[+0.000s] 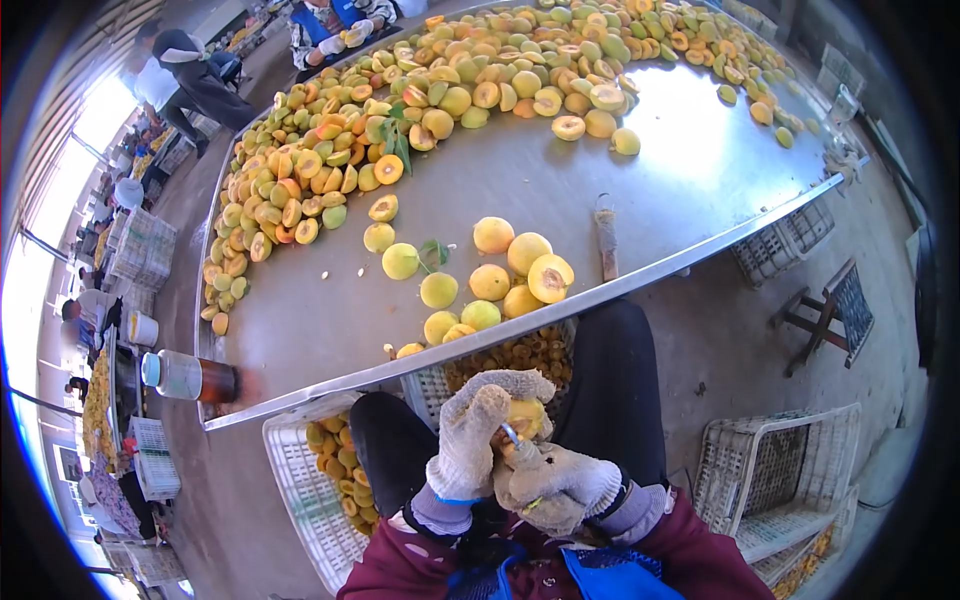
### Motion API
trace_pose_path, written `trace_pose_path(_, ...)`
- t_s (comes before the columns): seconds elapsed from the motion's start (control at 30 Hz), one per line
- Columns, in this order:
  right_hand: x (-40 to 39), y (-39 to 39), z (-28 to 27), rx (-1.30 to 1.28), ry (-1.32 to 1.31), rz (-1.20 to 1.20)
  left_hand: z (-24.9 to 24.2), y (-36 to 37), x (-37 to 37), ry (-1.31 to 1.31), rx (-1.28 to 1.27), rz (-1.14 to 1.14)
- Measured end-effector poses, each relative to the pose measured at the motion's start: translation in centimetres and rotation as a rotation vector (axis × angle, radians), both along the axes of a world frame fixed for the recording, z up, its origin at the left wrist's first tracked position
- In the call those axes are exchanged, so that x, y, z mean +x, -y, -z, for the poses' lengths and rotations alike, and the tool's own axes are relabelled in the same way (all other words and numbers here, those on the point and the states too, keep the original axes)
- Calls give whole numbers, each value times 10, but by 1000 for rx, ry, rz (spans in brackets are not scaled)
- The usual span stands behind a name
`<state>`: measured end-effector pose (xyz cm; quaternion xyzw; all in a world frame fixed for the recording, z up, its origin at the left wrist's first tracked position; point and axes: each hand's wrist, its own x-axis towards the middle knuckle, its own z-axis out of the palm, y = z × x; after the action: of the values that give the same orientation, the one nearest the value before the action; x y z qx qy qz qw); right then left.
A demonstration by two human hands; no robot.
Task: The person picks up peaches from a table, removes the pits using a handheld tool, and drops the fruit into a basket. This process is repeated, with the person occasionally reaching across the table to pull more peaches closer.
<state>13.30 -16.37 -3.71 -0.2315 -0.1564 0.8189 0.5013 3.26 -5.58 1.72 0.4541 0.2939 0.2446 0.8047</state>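
Observation:
Both hands wear pale, soiled knit gloves and meet over the lap. My left hand [470, 430] is wrapped round a yellow fruit [524, 418]. My right hand [560, 485] grips a small tool with a curved metal end [511, 434] that touches the fruit; its handle is hidden in the glove. On the metal table [370, 340] just beyond lie several whole fruits [493, 235] and a cut half [550, 278]. A large heap of halved fruit [450, 75] covers the far side. Below the table edge, a crate holds brown pits [520, 360].
A white crate of fruit halves [300, 480] stands by my left leg. A jar of dark liquid [195, 378] lies at the table's left corner, and a wooden-handled tool [606, 240] near its edge. Empty crates [780, 470] and a folding stool [835, 315] are at right. People work beyond.

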Motion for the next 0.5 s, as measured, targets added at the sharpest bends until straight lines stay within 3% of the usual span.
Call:
trace_pose_path(0.2, -2, 0, -1, 1, -110, -26, 12, -7, -7, -54, 460, 81)
trace_pose_path(0.27, -5, 0, -2, 7, 8, -53, 1, 2, -7, 4, 175, -11)
trace_pose_path(0.3, -7, 1, -1, 7, 10, -53, 2, 1, -9, 6, 175, -12)
trace_pose_path(0.37, -16, 5, 3, -167, -189, 93, 11, -2, -13, 154, -233, -47)
trace_pose_path(0.4, -14, 5, -2, -171, -187, 84, 15, 1, -13, 156, -235, -56)
trace_pose_path(0.47, 1, 0, -14, 138, -5, -106, 19, 5, -5, 66, -384, -242)
trace_pose_path(0.5, 1, 0, -7, 70, 0, -109, 17, 4, -8, -35, -290, -227)
